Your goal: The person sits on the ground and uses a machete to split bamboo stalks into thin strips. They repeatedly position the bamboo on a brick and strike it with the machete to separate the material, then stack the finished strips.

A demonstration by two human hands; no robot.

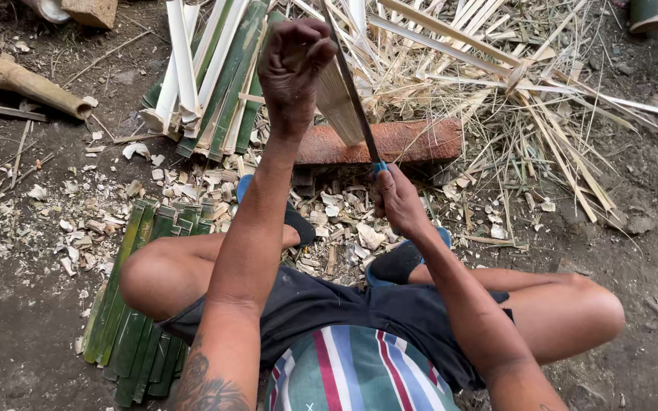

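Risk first: we judge that the long knife (352,95) could skid off the hard bamboo piece (336,103) toward the left hand (292,65), because that hand is clenched around the top of the piece right beside the blade's edge. A slip could also send the blade down toward the bare knees, since we sit low with legs spread around the work. The piece might twist too, as it stands upright on the reddish block (413,139) with only one hand steadying it.

Our right hand (396,199) is closed around the knife's blue handle, low and near the lap, with the thin dark blade rising steeply to cross the bamboo piece held up in front of us, above the block.

Bamboo here is pale and fibrous on its split face, smooth and green on its skin. Flat green slats (215,76) lie stacked beyond the left hand, and more green slats (135,304) sit under the left knee. Thin straw-coloured strips (512,84) tangle at the upper right. Small pale chips (192,183) litter the dark, packed dirt ground (17,304).
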